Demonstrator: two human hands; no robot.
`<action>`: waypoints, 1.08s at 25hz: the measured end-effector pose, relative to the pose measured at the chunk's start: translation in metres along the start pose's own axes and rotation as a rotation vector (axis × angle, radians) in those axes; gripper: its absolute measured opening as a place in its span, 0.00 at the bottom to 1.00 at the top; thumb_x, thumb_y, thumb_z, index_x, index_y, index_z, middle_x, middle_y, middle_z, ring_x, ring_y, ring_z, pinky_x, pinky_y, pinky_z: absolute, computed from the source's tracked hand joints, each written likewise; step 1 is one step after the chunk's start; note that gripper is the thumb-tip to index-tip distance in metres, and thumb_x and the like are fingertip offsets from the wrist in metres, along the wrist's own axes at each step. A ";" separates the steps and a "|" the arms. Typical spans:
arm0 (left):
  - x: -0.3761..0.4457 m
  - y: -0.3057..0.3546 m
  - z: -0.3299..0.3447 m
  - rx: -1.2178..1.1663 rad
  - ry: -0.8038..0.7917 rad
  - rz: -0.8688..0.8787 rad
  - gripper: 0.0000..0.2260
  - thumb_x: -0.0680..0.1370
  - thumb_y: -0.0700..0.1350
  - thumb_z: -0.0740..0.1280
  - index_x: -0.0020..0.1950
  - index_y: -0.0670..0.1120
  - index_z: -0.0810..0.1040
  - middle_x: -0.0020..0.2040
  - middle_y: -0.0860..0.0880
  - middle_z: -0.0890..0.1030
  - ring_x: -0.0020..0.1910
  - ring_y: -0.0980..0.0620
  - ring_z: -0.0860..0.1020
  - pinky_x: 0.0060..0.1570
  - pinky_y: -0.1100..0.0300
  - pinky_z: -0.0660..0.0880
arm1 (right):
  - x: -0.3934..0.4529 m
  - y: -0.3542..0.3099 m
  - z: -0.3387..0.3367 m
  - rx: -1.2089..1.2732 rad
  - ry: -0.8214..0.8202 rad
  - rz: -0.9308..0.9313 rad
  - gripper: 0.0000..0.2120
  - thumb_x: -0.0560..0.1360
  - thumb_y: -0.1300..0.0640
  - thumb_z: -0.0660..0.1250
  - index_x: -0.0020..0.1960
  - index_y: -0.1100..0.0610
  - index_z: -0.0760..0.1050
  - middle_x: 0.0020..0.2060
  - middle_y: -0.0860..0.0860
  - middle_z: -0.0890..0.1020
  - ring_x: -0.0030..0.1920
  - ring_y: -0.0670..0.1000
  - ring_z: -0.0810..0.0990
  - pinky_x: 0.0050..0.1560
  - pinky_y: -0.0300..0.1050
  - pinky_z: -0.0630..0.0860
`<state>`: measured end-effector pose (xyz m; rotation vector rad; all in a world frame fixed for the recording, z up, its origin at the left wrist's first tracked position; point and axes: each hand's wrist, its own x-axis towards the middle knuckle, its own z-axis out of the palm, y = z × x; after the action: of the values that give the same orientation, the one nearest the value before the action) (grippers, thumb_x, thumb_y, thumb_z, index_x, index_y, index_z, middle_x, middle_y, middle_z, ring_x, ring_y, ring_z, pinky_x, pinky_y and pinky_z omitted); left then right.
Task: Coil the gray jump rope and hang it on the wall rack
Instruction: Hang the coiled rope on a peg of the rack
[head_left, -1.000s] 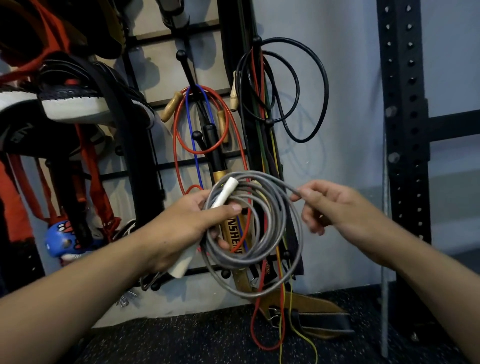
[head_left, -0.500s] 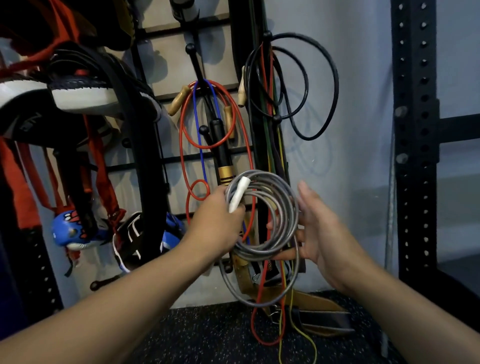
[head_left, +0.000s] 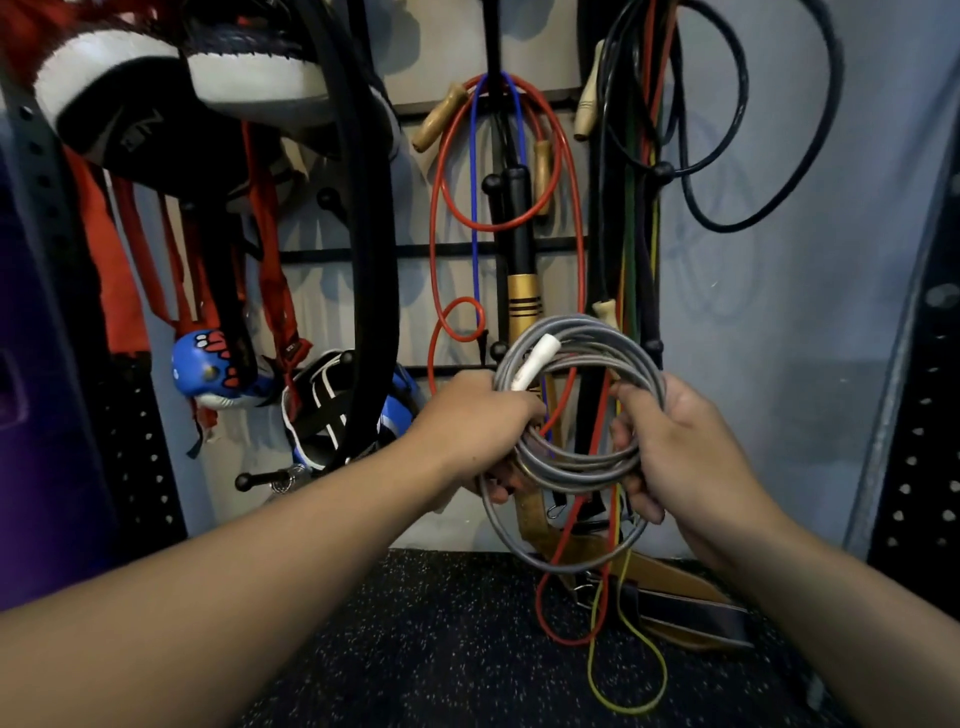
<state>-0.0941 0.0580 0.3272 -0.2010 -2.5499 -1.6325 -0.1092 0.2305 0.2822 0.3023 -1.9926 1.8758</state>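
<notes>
The gray jump rope (head_left: 576, 467) is wound into a round coil with a white handle (head_left: 535, 361) sticking up at its left. My left hand (head_left: 478, 426) grips the coil's left side together with the handle. My right hand (head_left: 670, 447) grips the coil's right side, fingers curled round the strands. One looser gray loop (head_left: 498, 525) sags below the bundle. The coil is held just in front of the lower part of the black wall rack (head_left: 441, 247), below its ball-tipped pegs (head_left: 491, 183).
Red and blue ropes (head_left: 571, 171) with wooden handles, a black cable loop (head_left: 748, 208) and colored bands hang on the rack. Boxing gloves (head_left: 208, 374) and red straps hang at left. A leather belt (head_left: 670, 597) lies on the speckled floor. A perforated steel upright (head_left: 914, 467) stands at right.
My right hand went from pulling the rope's end, to lying open beside the coil, to gripping its right side. The view has moved closer to the rack.
</notes>
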 end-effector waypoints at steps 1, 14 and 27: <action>0.001 -0.002 -0.002 -0.007 0.004 0.020 0.07 0.83 0.42 0.66 0.59 0.41 0.77 0.41 0.40 0.85 0.35 0.45 0.83 0.34 0.51 0.81 | 0.001 0.000 0.004 -0.007 -0.006 0.004 0.10 0.86 0.52 0.59 0.49 0.56 0.72 0.32 0.53 0.75 0.18 0.50 0.67 0.16 0.38 0.64; 0.050 0.079 -0.082 -0.116 0.084 0.141 0.04 0.77 0.39 0.74 0.51 0.45 0.84 0.42 0.39 0.88 0.37 0.40 0.87 0.33 0.46 0.85 | 0.065 -0.121 0.029 -0.074 -0.059 0.038 0.08 0.86 0.53 0.58 0.55 0.57 0.72 0.36 0.55 0.75 0.25 0.53 0.70 0.19 0.44 0.69; 0.119 0.455 -0.279 0.099 0.263 0.349 0.08 0.76 0.45 0.75 0.47 0.55 0.77 0.40 0.51 0.84 0.37 0.51 0.82 0.36 0.56 0.77 | 0.246 -0.524 0.027 -0.166 -0.089 0.139 0.07 0.82 0.57 0.60 0.50 0.57 0.75 0.48 0.64 0.83 0.43 0.63 0.82 0.40 0.53 0.76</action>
<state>-0.1290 -0.0011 0.8699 -0.3721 -2.2403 -1.3066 -0.1190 0.1858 0.8597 0.2087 -2.2659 1.7904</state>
